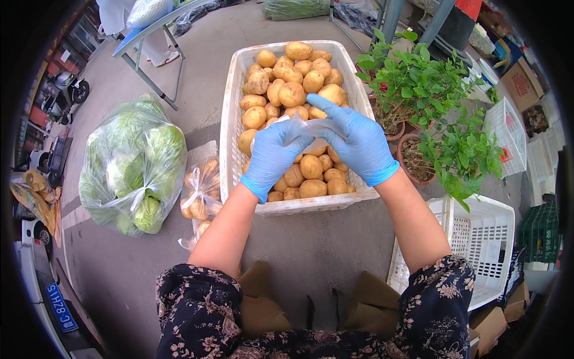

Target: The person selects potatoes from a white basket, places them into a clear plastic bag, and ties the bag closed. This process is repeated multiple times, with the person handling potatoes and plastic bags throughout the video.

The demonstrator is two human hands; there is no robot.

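Note:
Both of my hands wear blue disposable gloves and meet above a white plastic crate (228, 116) heaped with potatoes (291, 93). Between them stretches a thin translucent plastic bag (309, 129). My left hand (277, 155) pinches one side of it. On the other side, my right hand (356, 139) grips the bag between thumb and fingers, while its index finger points out over the potatoes. The bag's lower part is hard to make out behind my hands. Left of the crate, a knotted clear bag of potatoes (202, 190) lies on the ground.
A large clear bag of cabbages (134, 166) sits at the left. Potted leafy plants (417, 89) stand close to the crate's right side. White plastic crates (475, 247) lie at lower right. A folding table (152, 22) and a person's leg (157, 49) are at upper left.

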